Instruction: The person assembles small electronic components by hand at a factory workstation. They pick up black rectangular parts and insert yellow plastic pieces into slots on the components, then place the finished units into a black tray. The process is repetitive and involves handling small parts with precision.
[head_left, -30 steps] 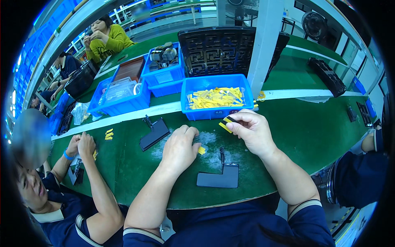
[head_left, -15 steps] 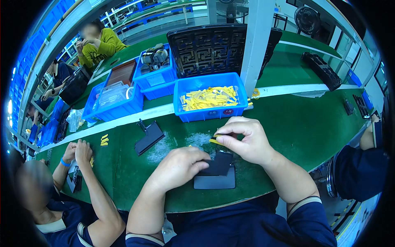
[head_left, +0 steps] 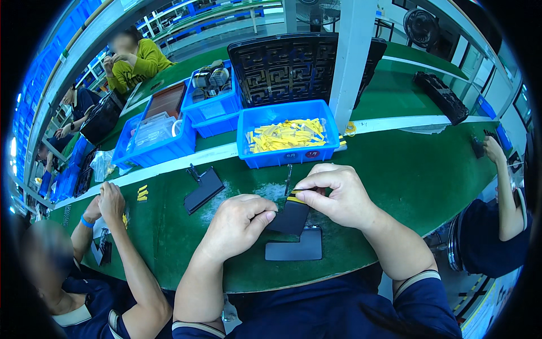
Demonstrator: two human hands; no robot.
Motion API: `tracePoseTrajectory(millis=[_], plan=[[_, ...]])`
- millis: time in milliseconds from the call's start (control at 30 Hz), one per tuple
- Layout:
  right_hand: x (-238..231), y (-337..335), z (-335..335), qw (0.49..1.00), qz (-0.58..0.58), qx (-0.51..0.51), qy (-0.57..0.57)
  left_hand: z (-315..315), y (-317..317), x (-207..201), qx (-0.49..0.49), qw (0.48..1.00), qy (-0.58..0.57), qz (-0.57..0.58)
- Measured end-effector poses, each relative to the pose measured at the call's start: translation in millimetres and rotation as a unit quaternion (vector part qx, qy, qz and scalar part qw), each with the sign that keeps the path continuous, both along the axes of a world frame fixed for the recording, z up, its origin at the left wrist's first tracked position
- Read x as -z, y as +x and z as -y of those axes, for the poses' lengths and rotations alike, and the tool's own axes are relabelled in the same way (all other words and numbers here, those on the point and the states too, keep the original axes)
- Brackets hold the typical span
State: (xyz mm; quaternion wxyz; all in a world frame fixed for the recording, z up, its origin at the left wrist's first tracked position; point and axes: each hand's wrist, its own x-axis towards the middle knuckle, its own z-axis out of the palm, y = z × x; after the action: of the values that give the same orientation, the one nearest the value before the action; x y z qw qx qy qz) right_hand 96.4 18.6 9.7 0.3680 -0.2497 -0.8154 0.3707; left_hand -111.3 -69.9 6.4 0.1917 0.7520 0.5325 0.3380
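My left hand (head_left: 240, 226) grips the left edge of a flat black plastic panel (head_left: 292, 219), which has a thin arm (head_left: 288, 179) sticking up at its far end. Between thumb and fingers, my right hand (head_left: 337, 195) pinches a short yellow strip (head_left: 294, 199) against the far edge of that panel. Just below, a second black panel (head_left: 293, 251) lies flat near the table's front edge, partly covered by the held one. Another black panel (head_left: 204, 191) with a small arm rests on the table to the left of my hands.
A blue bin (head_left: 287, 160) full of yellow strips stands beyond my hands, before a grey post (head_left: 353, 68). More blue bins (head_left: 155, 155) are to its left. Several yellow strips (head_left: 142, 193) lie toward a co-worker's hands (head_left: 107, 202). Another co-worker's hand (head_left: 494, 150) reaches in at far right.
The held panel has turned so its arm points away from me. My right hand has brought the yellow strip onto its edge. A co-worker's hand has come onto the table at right.
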Motion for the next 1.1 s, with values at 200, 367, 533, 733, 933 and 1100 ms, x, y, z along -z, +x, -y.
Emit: tracePoseTrajectory(millis=[200,367,533,733,933,1100], plan=[[3.4,-0.3,-1.0,0.999,0.005,-0.002,0.045,0.6,1.3,-0.7,0.005,1.0,0.007,0.004],[1.4,-0.9,0.2,0.998,0.002,-0.004,0.061,0.8,1.2,-0.9,0.003,1.0,0.009,0.007],[2.2,-2.1,-0.1,0.999,0.006,-0.004,0.045,1.4,1.6,-2.1,-0.004,1.0,0.008,0.0],[2.5,-4.5,5.4,0.998,0.025,0.022,0.048,2.8,4.6,-0.8,-0.003,0.999,0.052,-0.007],[2.2,-5.1,8.3,0.992,0.091,0.031,0.086,3.9,9.2,-0.8,-0.008,0.994,0.094,-0.049],[4.2,-4.1,5.5,0.974,0.057,0.022,0.218,4.4,7.4,-3.6,-0.043,0.996,0.075,-0.034]])
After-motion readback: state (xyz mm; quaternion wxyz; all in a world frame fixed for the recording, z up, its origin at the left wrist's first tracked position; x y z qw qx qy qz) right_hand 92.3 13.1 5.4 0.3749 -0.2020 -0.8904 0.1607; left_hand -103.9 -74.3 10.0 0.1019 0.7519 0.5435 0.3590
